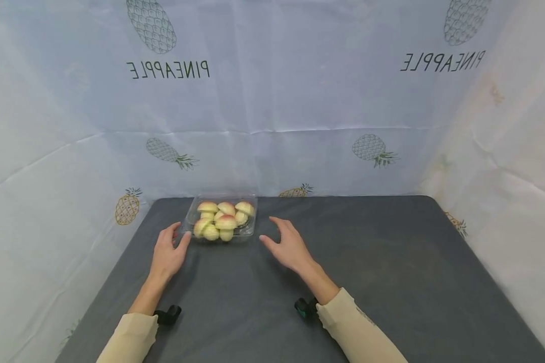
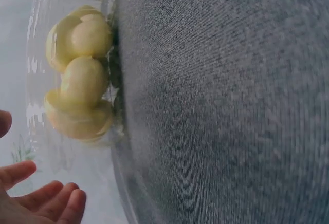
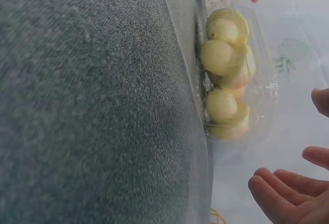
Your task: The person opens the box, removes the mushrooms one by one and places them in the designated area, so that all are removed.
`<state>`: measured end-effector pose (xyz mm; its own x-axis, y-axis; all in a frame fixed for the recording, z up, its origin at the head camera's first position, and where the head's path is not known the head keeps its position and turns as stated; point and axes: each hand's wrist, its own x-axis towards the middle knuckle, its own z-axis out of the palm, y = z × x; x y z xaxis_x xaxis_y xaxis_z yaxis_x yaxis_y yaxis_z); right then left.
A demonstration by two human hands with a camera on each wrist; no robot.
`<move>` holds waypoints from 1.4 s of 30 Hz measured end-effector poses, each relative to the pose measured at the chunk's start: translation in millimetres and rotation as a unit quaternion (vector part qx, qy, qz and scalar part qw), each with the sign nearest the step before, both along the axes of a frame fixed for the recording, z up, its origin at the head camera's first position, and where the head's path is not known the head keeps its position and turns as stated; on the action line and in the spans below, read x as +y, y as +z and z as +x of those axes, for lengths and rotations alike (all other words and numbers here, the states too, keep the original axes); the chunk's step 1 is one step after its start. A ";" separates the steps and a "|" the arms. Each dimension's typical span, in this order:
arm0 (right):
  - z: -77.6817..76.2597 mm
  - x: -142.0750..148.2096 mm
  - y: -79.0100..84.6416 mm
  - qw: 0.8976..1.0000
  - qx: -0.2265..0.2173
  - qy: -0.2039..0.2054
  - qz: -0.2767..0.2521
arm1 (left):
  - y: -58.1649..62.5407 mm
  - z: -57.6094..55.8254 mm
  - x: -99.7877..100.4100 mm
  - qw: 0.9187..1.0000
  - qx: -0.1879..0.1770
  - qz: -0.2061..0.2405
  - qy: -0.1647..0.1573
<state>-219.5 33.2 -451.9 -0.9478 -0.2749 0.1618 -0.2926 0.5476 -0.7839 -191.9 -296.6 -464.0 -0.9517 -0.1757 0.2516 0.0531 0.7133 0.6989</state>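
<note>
I count one clear rectangular plastic box point(image 1: 246, 231) at far edge of dark grey textured desk point(image 1: 368, 262), nearer far left corner than far right; inside, five yellow, red-tinged, mushroom-shaped pieces point(image 1: 226, 222); left hand point(image 1: 168, 253) at box's left side, released, thumb apart from fingers, whether touching box I cannot tell; right hand point(image 1: 291, 247) just off box's right side, released, thumb spread; white pineapple-printed cloth sheets point(image 1: 318, 101) behind far edge, along left and right edges.

"PINEAPPLE" point(image 1: 168, 70) (mirrored, twice) on cloth point(image 1: 309, 98)
</note>
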 end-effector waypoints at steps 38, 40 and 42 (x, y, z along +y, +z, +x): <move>-40.8 -46.3 -18.2 0.990 -0.110 0.025 -0.088 | -1.7 -43.9 -15.2 0.979 -0.140 0.130 -0.079; -42.2 -48.3 -19.6 0.989 -0.114 0.020 -0.094 | -4.1 -45.8 -15.9 0.978 -0.137 0.134 -0.084; -42.8 -50.9 -20.9 0.987 -0.118 0.018 -0.105 | -6.5 -46.6 -16.6 0.977 -0.135 0.142 -0.089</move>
